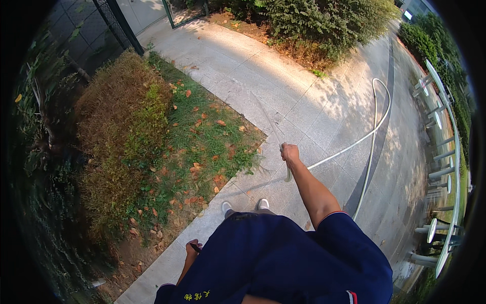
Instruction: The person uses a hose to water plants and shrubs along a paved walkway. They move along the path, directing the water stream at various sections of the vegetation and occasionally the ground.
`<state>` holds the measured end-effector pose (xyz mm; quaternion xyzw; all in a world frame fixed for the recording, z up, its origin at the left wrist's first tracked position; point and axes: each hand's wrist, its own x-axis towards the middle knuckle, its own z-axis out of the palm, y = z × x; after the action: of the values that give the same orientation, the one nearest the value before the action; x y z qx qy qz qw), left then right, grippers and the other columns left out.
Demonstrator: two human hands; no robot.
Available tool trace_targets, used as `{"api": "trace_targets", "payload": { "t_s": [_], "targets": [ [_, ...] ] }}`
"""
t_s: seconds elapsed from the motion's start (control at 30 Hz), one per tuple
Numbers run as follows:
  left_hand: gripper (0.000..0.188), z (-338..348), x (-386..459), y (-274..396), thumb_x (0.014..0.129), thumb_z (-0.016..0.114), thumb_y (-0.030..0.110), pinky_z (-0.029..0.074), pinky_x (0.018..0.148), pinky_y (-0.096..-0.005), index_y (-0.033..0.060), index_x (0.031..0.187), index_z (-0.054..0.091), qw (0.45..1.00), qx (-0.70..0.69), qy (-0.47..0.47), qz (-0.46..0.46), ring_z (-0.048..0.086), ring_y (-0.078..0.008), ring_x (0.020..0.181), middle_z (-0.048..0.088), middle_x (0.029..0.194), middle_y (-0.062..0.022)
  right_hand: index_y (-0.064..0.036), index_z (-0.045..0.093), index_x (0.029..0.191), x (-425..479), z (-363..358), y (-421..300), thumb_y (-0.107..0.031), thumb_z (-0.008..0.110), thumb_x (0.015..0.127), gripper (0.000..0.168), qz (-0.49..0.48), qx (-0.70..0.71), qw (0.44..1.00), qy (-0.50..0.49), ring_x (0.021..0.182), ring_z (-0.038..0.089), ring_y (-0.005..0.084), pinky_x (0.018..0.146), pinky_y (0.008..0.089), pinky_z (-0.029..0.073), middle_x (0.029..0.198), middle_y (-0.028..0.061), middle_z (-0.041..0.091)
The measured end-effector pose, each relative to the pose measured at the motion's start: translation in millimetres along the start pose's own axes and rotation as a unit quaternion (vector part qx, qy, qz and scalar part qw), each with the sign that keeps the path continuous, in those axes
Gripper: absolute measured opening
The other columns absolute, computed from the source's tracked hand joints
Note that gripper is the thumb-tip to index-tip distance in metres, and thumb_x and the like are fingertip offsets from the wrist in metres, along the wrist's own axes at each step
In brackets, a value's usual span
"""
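My right hand [290, 153] is closed around the end of a pale garden hose [345, 147], with the arm stretched out ahead of me. A thin stream of water [270, 121] leaves the hose end and reaches the stone paving [243, 85]. Behind the hand the hose bends down, then runs right across the paving and crosses over itself in a loop. Low at my left side, my left hand [193, 247] is curled around a small dark object [195, 248] whose kind I cannot tell.
A grass strip [201, 133] with fallen leaves and a partly brown hedge [121, 98] border the paving on the left. A green metal fence frame [117, 24] stands at the upper left, a bush [315, 22] at the top. White railing-like structures [452, 125] line the right.
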<state>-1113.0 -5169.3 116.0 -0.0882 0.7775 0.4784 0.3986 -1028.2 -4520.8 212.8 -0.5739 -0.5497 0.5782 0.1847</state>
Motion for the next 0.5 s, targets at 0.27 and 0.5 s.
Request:
{"api": "trace_targets", "payload": {
  "t_s": [0.27, 0.5],
  "targets": [
    [0.023, -6, 22, -15, 0.083, 0.053, 0.008, 0.034, 0.041, -0.0360, 0.0017, 0.061, 0.048, 0.993, 0.103, 0.025, -0.057, 0.047, -0.0151, 0.046, 0.053, 0.061, -0.0108, 0.001, 0.054, 0.062, -71, -38, 112, -0.018, 0.051, 0.081, 0.027, 0.179, 0.031, 0.980, 0.075, 0.039, 0.046, 0.0203, 0.037, 0.0329, 0.036, 0.052, 0.0109, 0.051],
    [0.022, -4, 30, 16, 0.083, 0.054, 0.008, 0.034, 0.041, -0.0361, 0.0018, 0.062, 0.048, 0.991, 0.118, -0.005, -0.056, 0.047, -0.0154, 0.046, 0.054, 0.061, -0.0109, 0.002, 0.056, 0.060, -103, -90, 170, -0.023, 0.048, 0.080, 0.034, 0.233, -0.021, 0.958, 0.164, 0.041, 0.054, 0.0237, 0.039, 0.0348, 0.041, 0.050, 0.0124, 0.053]
  ]
}}
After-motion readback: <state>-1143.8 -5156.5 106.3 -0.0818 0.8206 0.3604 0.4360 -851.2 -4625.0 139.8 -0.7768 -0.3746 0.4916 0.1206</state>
